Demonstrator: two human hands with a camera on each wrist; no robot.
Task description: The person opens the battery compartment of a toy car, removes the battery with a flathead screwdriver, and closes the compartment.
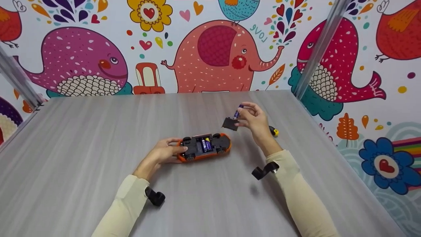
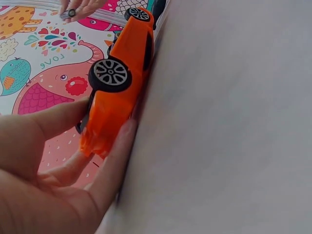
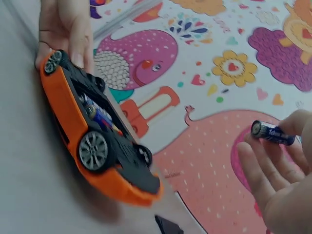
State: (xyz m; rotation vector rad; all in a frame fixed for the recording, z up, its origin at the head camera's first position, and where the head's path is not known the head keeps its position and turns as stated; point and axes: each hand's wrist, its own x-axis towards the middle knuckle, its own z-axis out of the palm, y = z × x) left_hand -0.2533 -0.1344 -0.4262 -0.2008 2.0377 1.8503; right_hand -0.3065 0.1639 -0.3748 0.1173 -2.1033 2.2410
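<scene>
An orange toy car [image 1: 227, 148] is turned wheels up over the table, its black underside facing me. My left hand [image 1: 161, 151] grips one end of it, thumb on the underside and fingers round the body. In the open battery compartment lie blue-purple batteries [image 1: 206, 144], one with a yellow part. My right hand [image 1: 255, 120] pinches a loose purple-blue battery [image 3: 273, 132] between thumb and fingers, raised beyond the car. A small black cover [image 1: 230, 123] lies just under the right fingers and overlaps them in the head view.
A yellow-and-black handled tool [image 1: 273, 131] lies behind my right wrist, partly hidden. The grey wood-grain table [image 1: 98, 131] reaches back to a wall [image 1: 184, 49] printed with cartoon animals. Metal posts [image 1: 315, 52] stand at the table's far corners.
</scene>
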